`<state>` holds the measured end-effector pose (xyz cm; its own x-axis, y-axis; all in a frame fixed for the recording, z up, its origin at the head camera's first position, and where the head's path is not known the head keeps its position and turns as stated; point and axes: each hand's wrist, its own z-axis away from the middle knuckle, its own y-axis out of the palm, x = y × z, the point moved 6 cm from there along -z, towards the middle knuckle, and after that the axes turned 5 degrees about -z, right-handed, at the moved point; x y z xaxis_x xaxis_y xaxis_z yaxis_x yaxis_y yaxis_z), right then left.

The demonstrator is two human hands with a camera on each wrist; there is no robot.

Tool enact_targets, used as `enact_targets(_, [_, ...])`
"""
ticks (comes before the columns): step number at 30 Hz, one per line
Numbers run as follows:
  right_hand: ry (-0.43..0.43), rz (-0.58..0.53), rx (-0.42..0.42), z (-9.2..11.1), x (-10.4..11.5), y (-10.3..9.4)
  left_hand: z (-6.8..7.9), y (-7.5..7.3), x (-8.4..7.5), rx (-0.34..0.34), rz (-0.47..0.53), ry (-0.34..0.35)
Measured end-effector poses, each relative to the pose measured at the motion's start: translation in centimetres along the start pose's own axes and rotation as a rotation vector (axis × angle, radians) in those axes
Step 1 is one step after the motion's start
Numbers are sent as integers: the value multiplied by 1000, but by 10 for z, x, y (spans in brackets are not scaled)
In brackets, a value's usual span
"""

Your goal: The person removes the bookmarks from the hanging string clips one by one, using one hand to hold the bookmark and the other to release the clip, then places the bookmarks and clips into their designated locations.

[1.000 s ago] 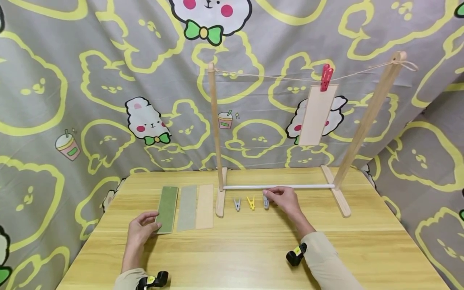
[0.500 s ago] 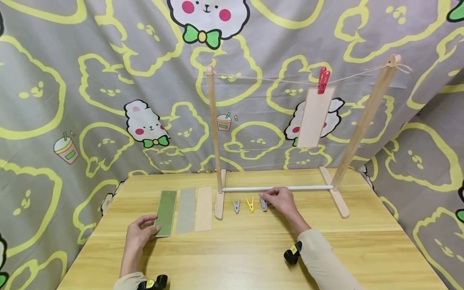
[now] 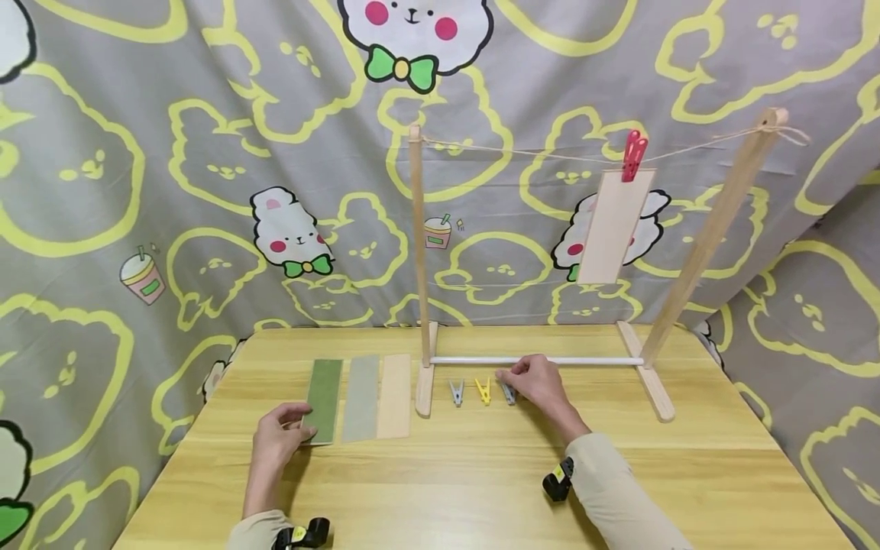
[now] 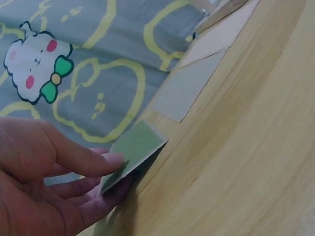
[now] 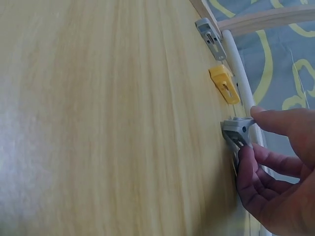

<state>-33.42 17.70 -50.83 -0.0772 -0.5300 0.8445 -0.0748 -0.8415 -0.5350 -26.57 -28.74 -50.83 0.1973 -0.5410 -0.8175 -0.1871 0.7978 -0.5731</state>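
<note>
Inspecting from my remote station, I am finding the left hand grasping the green card by its near left edge, thumb lying on top and fingers supporting from below. The gripped edge is sitting clear of the worktop, presumably to leave room for those fingers. The green card is occupying the left end of a row, beside the grey card and the beige card.

The right hand is pinching the nearest peg, grey in colour, between thumb and fingers, just in front of the white rod. Fingers are covering part of it, so I am not certain whether it is bearing on the worktop. The yellow peg and the far grey peg are lying apart to its left, a spacing I am judging suitable for single pick-up. Overhead, the red peg is fastening the hanging card near the string.

Regarding pose, both forearms are extending from the near side, the left fingers pointing rightward and the right fingers pointing leftward.
</note>
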Motion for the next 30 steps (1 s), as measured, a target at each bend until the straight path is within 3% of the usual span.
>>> enact_targets(9, [-35, 108, -16, -2, 1, 2, -1, -2, -7, 5, -50, 33])
enact_targets(15, [-34, 139, -22, -3, 1, 6, 0, -4, -5, 43, -77, 24])
enact_targets(30, [-59, 29, -23, 5, 1, -1, 6, -6, -11, 42, -81, 61])
